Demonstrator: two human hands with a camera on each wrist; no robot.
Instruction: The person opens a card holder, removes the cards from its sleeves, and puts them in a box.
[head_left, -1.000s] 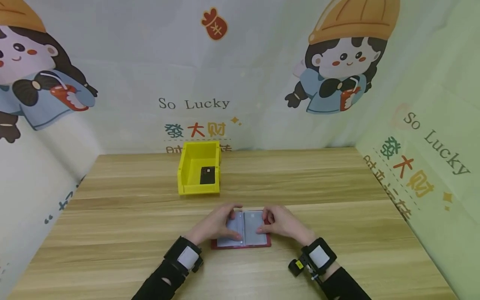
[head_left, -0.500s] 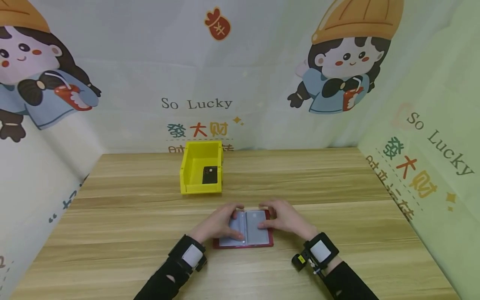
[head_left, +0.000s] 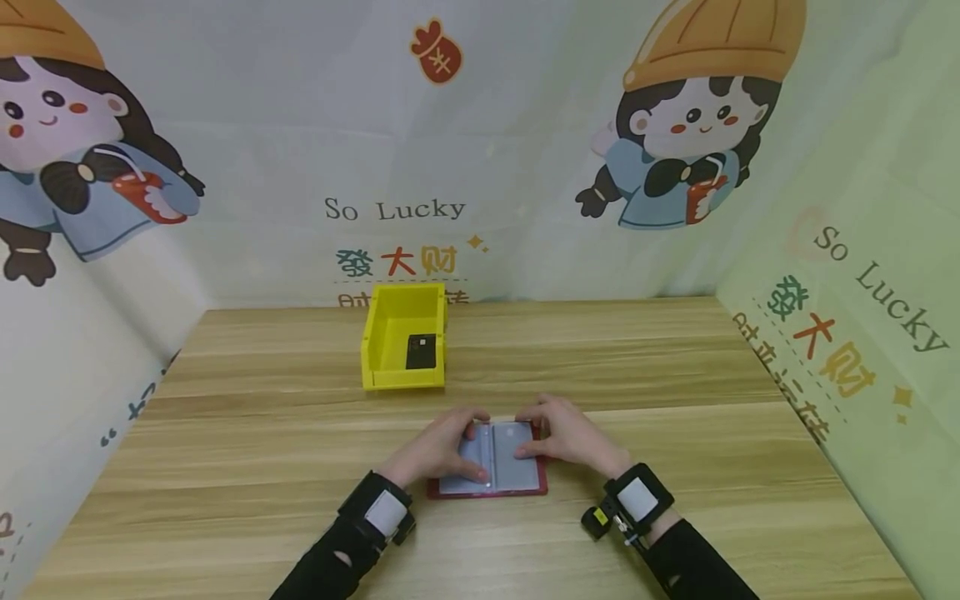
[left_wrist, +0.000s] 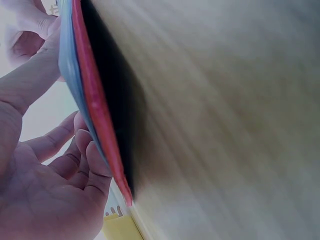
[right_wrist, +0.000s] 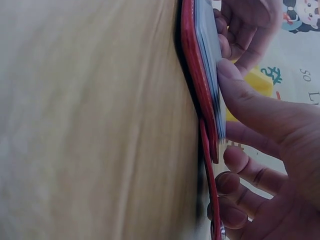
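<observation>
A red card holder (head_left: 495, 457) lies open on the wooden table (head_left: 675, 367), its clear pocket pages facing up. My left hand (head_left: 437, 446) holds its left half, with the thumb on the page and the fingers curled at the far edge. My right hand (head_left: 572, 437) holds the right half the same way. In the left wrist view the red cover (left_wrist: 97, 115) is seen edge-on, with the left hand's fingers (left_wrist: 75, 165) curled beside it. The right wrist view shows my right thumb (right_wrist: 250, 105) pressed on the pages above the red cover (right_wrist: 192, 75).
A yellow bin (head_left: 375, 342) stands behind the holder, left of centre, with a black card (head_left: 421, 352) lying in it. Printed cloth walls close the table in at the back and on both sides.
My right hand's fingers have crept up to the holder's far right corner. The holder and my left hand have hardly moved.
</observation>
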